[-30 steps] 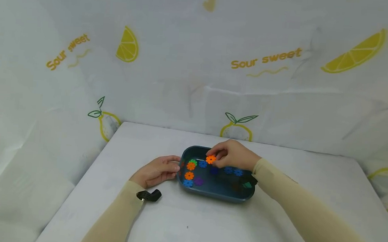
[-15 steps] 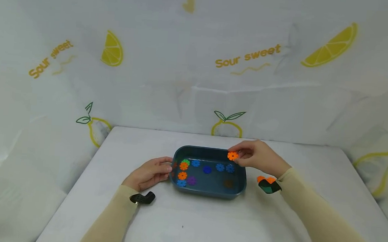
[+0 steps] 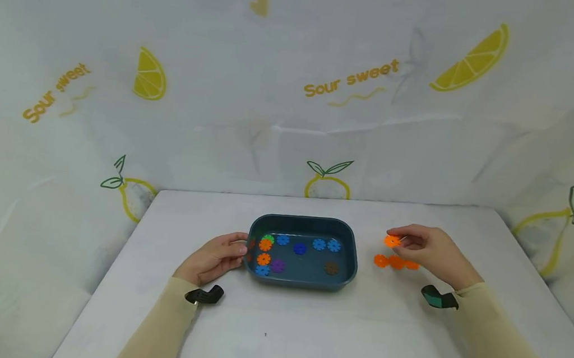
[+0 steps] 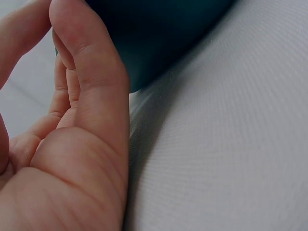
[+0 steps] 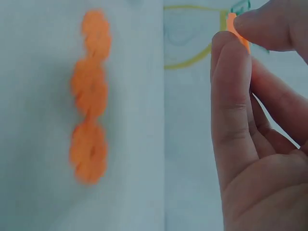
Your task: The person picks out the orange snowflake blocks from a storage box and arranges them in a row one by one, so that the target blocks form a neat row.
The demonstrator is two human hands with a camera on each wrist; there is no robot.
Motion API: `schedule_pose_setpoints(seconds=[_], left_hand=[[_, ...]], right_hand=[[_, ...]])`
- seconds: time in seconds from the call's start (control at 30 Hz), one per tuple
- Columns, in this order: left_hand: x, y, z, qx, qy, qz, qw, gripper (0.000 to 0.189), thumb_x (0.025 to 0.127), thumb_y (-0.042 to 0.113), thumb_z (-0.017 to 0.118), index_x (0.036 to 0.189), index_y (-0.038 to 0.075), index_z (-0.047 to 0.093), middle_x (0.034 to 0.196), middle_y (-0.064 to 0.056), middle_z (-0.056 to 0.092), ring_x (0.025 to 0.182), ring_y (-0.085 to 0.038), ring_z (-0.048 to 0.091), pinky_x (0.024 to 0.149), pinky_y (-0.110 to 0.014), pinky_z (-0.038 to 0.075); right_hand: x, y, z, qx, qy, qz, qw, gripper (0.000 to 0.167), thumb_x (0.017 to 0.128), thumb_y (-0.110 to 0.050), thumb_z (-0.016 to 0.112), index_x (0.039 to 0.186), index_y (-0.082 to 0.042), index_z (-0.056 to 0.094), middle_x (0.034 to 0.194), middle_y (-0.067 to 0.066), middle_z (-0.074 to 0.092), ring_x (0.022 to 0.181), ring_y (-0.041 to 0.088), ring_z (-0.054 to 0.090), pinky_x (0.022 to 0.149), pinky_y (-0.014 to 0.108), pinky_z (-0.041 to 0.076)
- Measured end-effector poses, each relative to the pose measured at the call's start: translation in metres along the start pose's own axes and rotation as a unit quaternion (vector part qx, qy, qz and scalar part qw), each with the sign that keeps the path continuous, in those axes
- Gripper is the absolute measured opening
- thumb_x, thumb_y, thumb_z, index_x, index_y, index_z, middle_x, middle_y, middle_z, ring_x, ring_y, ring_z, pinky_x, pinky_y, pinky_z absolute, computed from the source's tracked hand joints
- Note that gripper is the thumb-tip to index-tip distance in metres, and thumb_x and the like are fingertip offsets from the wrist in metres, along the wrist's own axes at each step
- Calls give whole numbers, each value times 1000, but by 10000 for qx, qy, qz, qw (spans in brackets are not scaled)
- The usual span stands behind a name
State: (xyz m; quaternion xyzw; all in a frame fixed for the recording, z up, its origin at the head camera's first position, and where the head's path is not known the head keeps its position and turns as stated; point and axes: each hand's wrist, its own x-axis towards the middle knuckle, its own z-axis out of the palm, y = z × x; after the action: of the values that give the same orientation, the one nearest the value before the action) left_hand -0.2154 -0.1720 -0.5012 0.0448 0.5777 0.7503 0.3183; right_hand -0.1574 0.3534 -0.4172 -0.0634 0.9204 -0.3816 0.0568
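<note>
My right hand (image 3: 433, 255) pinches an orange interlocking disc (image 3: 392, 241), a flat plastic piece with a notched edge, between thumb and fingertips. Right below it, a row of orange interlocking discs (image 3: 397, 262) lies on the table; in the right wrist view the row (image 5: 90, 89) looks blurred, with edges meeting or overlapping. To the left stands a dark blue-green tray (image 3: 304, 285). My left hand (image 3: 214, 258) rests its fingertips against the tray's left end, thumb towards me. In the left wrist view, the thumb (image 4: 96, 72) overlaps the tray's outer wall (image 4: 154, 53).
Inside the tray lie orange discs (image 3: 264, 259), several blue discs (image 3: 299, 248), a green disc (image 3: 268, 238), a purple disc (image 3: 277, 266) and a brown disc (image 3: 331, 268). A white cloth with lemon prints (image 3: 328, 189) hangs behind the white table (image 3: 315, 338).
My right hand has carried the orange disc out of the tray, to the right, over the orange row. The left hand stays at the tray's left end. The head view has shifted slightly.
</note>
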Motion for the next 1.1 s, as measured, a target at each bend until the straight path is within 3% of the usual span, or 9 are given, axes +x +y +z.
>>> schedule_pose_setpoints(seconds=[0.23,0.57,0.77,1.1], left_hand=[[-1,0,-2,-109,-28,-20,9999,47,110,4,59,153,1,43,118,-3,71,90,-8,70,81,-18,61],[-1,1,1,-186,-92,-24,9998,48,109,3,60,153,0,42,117,-2,71,89,-7,69,81,-17,61],[-1,1,1,-190,-151,52,9997,44,109,2,59,151,-1,43,116,-2,72,89,-7,71,81,-17,61],[-1,-1,0,-218,-26,-29,9998,44,110,1,58,151,1,43,112,0,72,86,-6,69,79,-17,61]], right_hand=[[-20,33,-4,-304,302,366,9984,42,98,-37,81,136,-20,74,114,4,76,95,5,67,78,22,56],[-35,59,-10,-800,576,535,9937,46,97,-43,82,136,-20,74,112,2,77,96,6,65,77,22,54],[-35,67,-12,-859,531,570,9932,46,97,-42,82,135,-17,75,108,3,77,100,18,65,77,25,52],[-34,70,-10,-906,472,559,9932,47,94,-41,84,132,-14,76,108,3,76,96,13,64,76,23,51]])
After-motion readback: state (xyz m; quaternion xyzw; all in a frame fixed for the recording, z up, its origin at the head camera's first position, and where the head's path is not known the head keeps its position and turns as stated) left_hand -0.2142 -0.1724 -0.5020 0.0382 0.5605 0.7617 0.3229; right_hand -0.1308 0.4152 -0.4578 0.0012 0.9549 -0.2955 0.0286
